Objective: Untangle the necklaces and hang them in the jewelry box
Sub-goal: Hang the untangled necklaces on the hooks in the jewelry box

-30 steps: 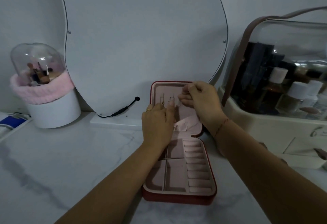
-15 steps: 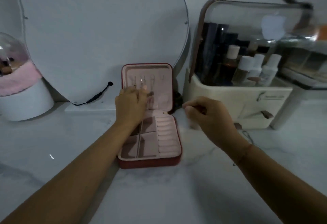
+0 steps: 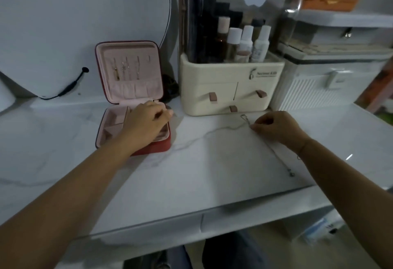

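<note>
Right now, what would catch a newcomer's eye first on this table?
The open red jewelry box stands at the left, its lid upright with three necklaces hanging inside, and the left hand is over its tray. To the right, the right hand pinches a thin chain lying loose on the white table, in front of a cream cosmetics case with bottles.
</note>
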`<state>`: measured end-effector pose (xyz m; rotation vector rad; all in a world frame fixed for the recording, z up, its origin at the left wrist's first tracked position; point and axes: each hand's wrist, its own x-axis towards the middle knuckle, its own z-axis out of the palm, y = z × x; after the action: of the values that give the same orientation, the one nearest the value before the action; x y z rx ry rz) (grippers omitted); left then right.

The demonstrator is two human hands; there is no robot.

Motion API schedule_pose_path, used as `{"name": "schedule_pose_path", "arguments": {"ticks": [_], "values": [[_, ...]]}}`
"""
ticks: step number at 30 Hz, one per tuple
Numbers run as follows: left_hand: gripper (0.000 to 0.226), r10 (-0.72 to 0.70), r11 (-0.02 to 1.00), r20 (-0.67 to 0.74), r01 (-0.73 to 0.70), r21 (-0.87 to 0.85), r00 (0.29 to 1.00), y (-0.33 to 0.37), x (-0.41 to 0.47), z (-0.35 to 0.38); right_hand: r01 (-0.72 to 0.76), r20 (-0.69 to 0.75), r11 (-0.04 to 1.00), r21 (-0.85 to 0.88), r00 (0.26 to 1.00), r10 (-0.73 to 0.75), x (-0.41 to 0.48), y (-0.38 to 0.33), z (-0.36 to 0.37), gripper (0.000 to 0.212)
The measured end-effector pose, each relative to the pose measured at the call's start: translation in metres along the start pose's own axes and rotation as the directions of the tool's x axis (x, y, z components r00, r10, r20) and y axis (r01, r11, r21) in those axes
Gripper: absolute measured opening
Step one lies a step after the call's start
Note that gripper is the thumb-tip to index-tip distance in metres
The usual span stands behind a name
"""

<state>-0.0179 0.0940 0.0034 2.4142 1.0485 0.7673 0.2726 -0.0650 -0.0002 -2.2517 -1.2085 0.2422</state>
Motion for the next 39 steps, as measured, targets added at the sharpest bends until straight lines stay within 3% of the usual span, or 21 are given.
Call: {"name": "schedule_pose_path", "arguments": {"ticks": [5, 10, 12, 14, 18, 22, 25, 29, 33, 39], "values": [[0.017, 0.019, 1.000, -0.057, -0.019, -0.011, 0.998, -0.002, -0.006, 0.003, 0.053, -0.018, 0.998, -0.039, 0.998, -0.054, -0.001, -0.003, 0.008, 0.013], [0.015, 0.008, 1.000, -0.067, -0.009, -0.006, 0.998, 0.000, -0.007, 0.003, 0.045, 0.032, 0.989, -0.140, 0.999, -0.041, 0.000, -0.004, 0.014, 0.022], [0.015, 0.001, 1.000, -0.055, -0.001, 0.001, 0.998, -0.001, -0.007, 0.003, 0.041, 0.028, 0.998, -0.038, 0.999, -0.040, -0.001, -0.005, 0.009, 0.022], [0.015, -0.012, 1.000, -0.057, 0.012, -0.002, 0.998, -0.001, -0.007, 0.003, 0.000, 0.034, 0.984, 0.179, 0.999, -0.006, -0.004, -0.008, 0.001, 0.023], [0.020, -0.027, 0.997, -0.114, 0.019, -0.069, 0.993, 0.018, -0.008, 0.005, -0.120, 0.183, 0.753, 0.648, 0.983, -0.001, -0.014, -0.024, -0.015, 0.022], [0.019, -0.058, 0.920, 0.049, 0.072, -0.384, 0.997, 0.060, -0.011, 0.016, -0.149, 0.273, 0.593, 0.791, 0.954, -0.124, -0.022, -0.053, -0.025, 0.014], [0.023, -0.071, 0.751, 0.246, 0.214, -0.624, 0.967, 0.086, -0.007, 0.019, -0.121, 0.276, 0.542, 0.832, 0.937, -0.214, -0.027, -0.078, -0.031, 0.011], [0.029, -0.017, 0.634, 0.345, 0.277, -0.722, 0.938, 0.097, 0.001, 0.002, 0.019, 0.214, 0.603, 0.798, 0.926, -0.312, -0.029, -0.114, -0.034, 0.011], [0.014, -0.033, 0.609, 0.256, 0.222, -0.761, 0.966, 0.084, 0.005, -0.028, 0.144, 0.132, 0.638, 0.757, 0.922, -0.365, -0.022, -0.153, -0.029, 0.010], [0.017, -0.150, 0.657, 0.083, 0.162, -0.736, 0.985, 0.054, 0.016, -0.090, 0.256, 0.032, 0.580, 0.773, 0.898, -0.439, -0.007, -0.214, -0.018, 0.013]]}}
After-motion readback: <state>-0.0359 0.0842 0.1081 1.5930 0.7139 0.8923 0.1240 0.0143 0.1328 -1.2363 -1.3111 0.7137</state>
